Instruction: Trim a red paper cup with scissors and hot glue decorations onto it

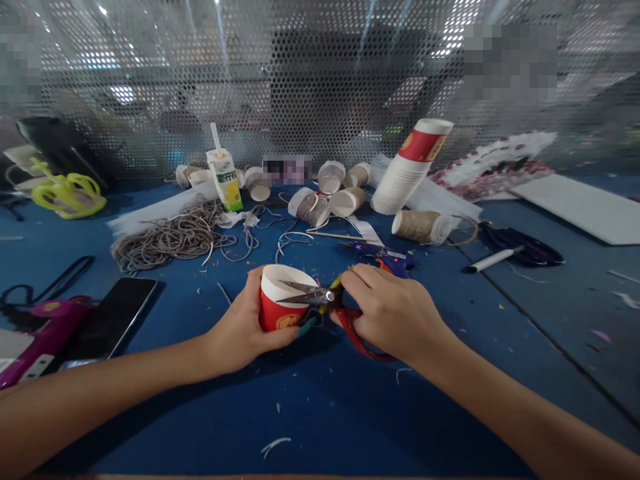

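Observation:
My left hand (245, 323) is wrapped round a red and white paper cup (274, 313), its white rim tilted up and to the right. In my right hand (387, 307) is a pair of scissors (357, 333) with red and yellow handles. Their blades are parted at the cup's rim, one reaching over the opening; whether the paper lies between them I cannot tell. Something teal shows at my left thumb's tip. Just beyond my right hand lies a blue glue gun (387, 257) with a small red light.
Behind are a tangle of grey cord (165, 237), a juice carton (225, 180) with a straw, several cord-wrapped cups (310, 207) and a leaning stack of paper cups (400, 183). A phone (113, 317) and a magenta tool (50, 333) lie left. A marker (495, 260) rests right.

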Available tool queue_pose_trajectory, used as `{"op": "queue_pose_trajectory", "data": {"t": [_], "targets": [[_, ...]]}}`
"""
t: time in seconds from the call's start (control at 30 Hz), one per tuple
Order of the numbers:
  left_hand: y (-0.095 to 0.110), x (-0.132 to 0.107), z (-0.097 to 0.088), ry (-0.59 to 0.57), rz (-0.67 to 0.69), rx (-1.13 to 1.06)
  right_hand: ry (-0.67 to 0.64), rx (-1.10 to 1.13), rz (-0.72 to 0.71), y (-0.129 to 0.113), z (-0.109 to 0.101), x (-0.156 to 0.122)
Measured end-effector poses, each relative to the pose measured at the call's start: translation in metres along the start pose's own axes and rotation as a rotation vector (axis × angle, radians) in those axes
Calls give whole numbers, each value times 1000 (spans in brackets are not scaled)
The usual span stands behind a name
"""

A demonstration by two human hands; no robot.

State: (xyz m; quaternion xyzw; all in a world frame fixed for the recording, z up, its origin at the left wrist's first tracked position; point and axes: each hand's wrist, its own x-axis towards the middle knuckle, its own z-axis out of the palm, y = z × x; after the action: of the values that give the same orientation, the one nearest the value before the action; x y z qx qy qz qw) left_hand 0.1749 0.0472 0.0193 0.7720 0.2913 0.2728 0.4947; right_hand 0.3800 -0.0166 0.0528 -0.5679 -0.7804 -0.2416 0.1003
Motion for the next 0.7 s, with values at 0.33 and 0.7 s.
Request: {"op": "queue_pose_trajectory", "data": {"t": [0.33,0.7], "targets": [[1,0,-1,12,-32,20,-9,22,-22,-1,2,-2],[1,0,0,11,-12,-4,-61,41,-63,2,-1,4]]}}
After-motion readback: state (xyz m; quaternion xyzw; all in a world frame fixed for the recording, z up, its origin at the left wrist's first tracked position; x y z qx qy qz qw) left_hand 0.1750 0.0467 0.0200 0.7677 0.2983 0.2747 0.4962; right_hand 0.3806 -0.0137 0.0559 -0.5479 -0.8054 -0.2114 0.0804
